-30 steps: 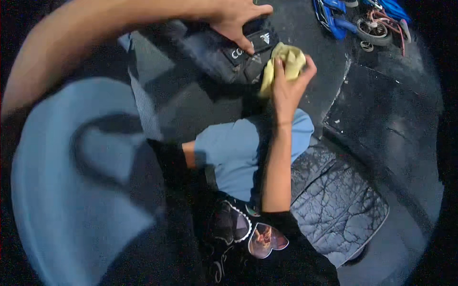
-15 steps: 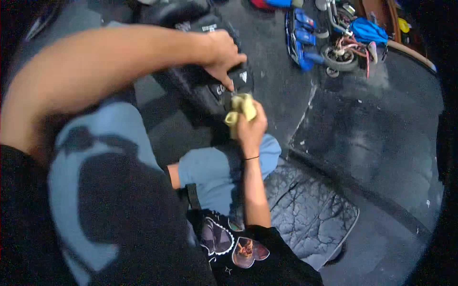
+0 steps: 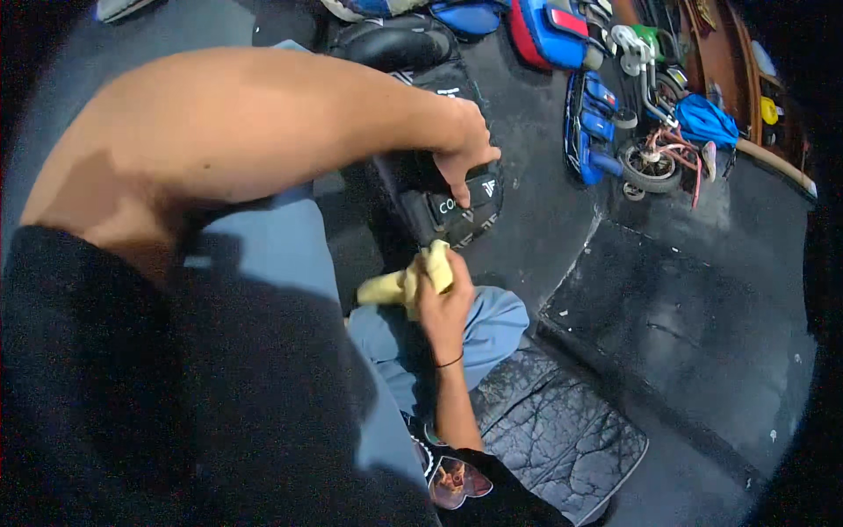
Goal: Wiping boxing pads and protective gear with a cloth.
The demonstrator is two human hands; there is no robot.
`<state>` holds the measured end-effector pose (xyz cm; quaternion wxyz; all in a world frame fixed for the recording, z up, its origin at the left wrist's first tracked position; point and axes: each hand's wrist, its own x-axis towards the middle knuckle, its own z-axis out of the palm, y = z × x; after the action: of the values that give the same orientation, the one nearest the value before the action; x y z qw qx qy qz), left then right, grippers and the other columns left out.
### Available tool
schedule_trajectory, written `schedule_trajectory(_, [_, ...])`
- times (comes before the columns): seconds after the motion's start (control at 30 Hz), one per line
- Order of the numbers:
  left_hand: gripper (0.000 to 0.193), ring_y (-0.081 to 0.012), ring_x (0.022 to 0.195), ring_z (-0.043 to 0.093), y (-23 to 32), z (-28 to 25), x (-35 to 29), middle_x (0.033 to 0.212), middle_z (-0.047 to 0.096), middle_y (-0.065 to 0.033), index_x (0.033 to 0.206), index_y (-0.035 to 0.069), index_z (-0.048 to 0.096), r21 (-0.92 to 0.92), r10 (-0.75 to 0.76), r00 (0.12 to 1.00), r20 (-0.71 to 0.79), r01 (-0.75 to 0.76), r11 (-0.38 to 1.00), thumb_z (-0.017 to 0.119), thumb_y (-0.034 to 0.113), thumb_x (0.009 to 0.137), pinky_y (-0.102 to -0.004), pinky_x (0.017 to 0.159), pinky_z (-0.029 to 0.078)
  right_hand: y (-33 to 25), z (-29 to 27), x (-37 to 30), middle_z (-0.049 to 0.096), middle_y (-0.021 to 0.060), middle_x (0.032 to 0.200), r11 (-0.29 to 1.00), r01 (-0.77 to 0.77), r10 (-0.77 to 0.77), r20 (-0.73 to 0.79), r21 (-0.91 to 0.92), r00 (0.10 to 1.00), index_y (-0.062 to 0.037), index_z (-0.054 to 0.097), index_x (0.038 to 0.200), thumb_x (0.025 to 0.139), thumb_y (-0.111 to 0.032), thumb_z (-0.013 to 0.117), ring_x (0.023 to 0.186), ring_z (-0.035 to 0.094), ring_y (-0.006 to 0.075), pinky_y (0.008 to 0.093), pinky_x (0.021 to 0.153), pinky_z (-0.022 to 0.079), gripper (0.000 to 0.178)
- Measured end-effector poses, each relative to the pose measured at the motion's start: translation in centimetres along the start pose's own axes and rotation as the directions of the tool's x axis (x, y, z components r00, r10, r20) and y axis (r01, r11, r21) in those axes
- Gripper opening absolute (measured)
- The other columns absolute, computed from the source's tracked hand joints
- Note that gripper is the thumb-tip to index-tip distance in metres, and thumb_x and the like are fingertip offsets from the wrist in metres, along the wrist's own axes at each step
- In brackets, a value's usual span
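Observation:
A black padded striking pad (image 3: 413, 206) with white markings lies on the dark floor in front of me, its near end toward my knee. My left hand (image 3: 465, 145) rests on its upper face, thumb and forefinger stretched apart; the other fingers are partly hidden. Just short of the near end, my right hand (image 3: 446, 303) is closed around a crumpled pale yellow cloth (image 3: 436, 266). A loose part of the cloth hangs out to the left, over my blue trouser leg (image 3: 496, 329). A small gap shows between cloth and pad.
Beyond the pad lie a red and blue pad (image 3: 549, 35) and a long blue pad (image 3: 590, 127). A small pink bicycle (image 3: 654, 162) with a blue cloth (image 3: 707, 121) stands far right. A cracked dark cushion (image 3: 562, 439) is beside my right forearm.
My right hand has drawn the yellow cloth back toward me from the pad's near end, and a loose part now trails left. The left hand stays on the pad; the whole view has shifted.

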<state>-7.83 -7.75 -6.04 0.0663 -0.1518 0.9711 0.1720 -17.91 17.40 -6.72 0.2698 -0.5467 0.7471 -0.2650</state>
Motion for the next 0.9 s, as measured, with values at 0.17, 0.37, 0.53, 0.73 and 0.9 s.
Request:
schedule_trajectory(0.17, [0.096, -0.0369, 0.11, 0.065, -0.1, -0.2, -0.1, 0.116, 0.068, -0.0202, 0.139, 0.004, 0.05, -0.021, 0.036, 0.999, 0.037, -0.035, 0.999, 0.058, 0.077, 0.078, -0.0445, 0.094, 0.051, 2.6, -3.6, 5.9, 0.066, 0.009, 0.096, 0.992, 0.079, -0.103, -0.264, -0.098, 0.959, 0.0004, 0.062, 0.108, 0.089, -0.005, 0.065, 0.093, 0.062, 0.0189, 0.0333, 0.085, 0.05, 0.019])
schedule_trajectory(0.37, [0.09, -0.0362, 0.111, 0.065, 0.0, -0.2, 0.5, 0.116, 0.068, -0.0198, 0.135, 0.005, 0.052, -0.018, 0.056, 0.997, 0.054, -0.055, 0.998, 0.058, 0.075, 0.08, -0.0456, 0.095, 0.051, 3.0, -4.2, 7.9, 0.068, 0.0157, 0.09, 0.967, -0.024, -0.055, -0.3, -0.254, 0.952, 0.0006, 0.063, 0.106, 0.093, -0.013, 0.061, 0.085, 0.064, 0.0198, 0.0353, 0.079, 0.051, 0.019])
schedule_trajectory(0.53, [0.089, -0.0364, 0.111, 0.064, -0.3, 0.3, 0.4, 0.116, 0.068, -0.0199, 0.134, 0.004, 0.052, -0.001, 0.088, 0.996, 0.007, -0.088, 0.996, 0.057, 0.075, 0.081, -0.0468, 0.094, 0.051, -0.4, -0.6, 0.2, 0.068, 0.0091, 0.099, 0.998, -0.018, 0.014, -0.063, -0.052, 0.998, 0.0033, 0.064, 0.112, 0.084, 0.0, 0.062, 0.094, 0.062, 0.0167, 0.0308, 0.088, 0.049, 0.028])
schedule_trajectory(0.73, [0.088, -0.0368, 0.109, 0.065, -0.4, -0.1, 0.2, 0.115, 0.068, -0.0198, 0.135, 0.004, 0.052, 0.022, 0.08, 0.996, 0.032, -0.081, 0.996, 0.055, 0.075, 0.082, -0.0464, 0.093, 0.051, 2.7, -3.9, 7.3, 0.063, 0.0092, 0.098, 0.991, 0.026, -0.074, -0.387, -0.128, 0.919, -0.0003, 0.061, 0.109, 0.09, -0.014, 0.071, 0.092, 0.059, 0.0173, 0.0308, 0.084, 0.049, 0.026])
schedule_trajectory(0.9, [0.092, -0.0374, 0.108, 0.065, 0.0, -0.6, 0.7, 0.115, 0.068, -0.0212, 0.136, 0.004, 0.05, 0.038, 0.092, 0.994, 0.062, -0.094, 0.995, 0.055, 0.077, 0.08, -0.0469, 0.092, 0.052, 3.7, -3.6, 11.8, 0.07, 0.0126, 0.089, 0.971, -0.141, 0.043, -0.44, -0.193, 0.897, 0.0045, 0.063, 0.103, 0.091, -0.015, 0.066, 0.081, 0.064, 0.0177, 0.0329, 0.077, 0.051, 0.024])
